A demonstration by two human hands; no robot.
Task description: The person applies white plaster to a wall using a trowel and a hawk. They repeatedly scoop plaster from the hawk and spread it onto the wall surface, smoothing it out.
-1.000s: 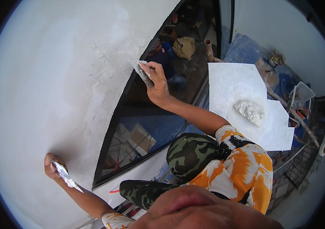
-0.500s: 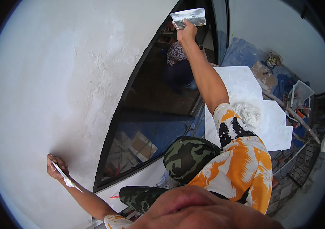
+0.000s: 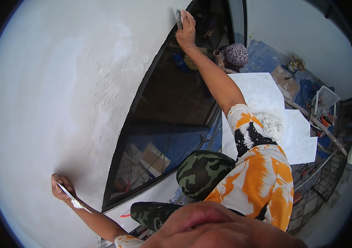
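White plaster covers the wall (image 3: 47,103) on the left, with rough streaks and ridges along its right part. At the top, my right hand (image 3: 187,32) grips a metal scraper blade (image 3: 178,18) edge-on at the wall beside the dark window frame (image 3: 139,97). White paste clings around that blade. Down at the lower left, my left hand (image 3: 61,187) is closed around a thin flat putty knife (image 3: 67,193), with a lump of white paste (image 3: 77,203) near its end. This hand is close to the wall's surface; whether it touches is unclear.
White boards (image 3: 250,89) lie below my right arm, bearing a heap of white putty (image 3: 270,125). A person in a patterned head covering (image 3: 234,54) is beyond the window's edge. Poles (image 3: 329,134), a clear plastic bin (image 3: 326,100) and a metal rack (image 3: 329,177) crowd the right.
My right hand has swung left and up to the wall, turning the scraper from face-on to edge-on. My left hand has dropped slightly. The other person has moved right.
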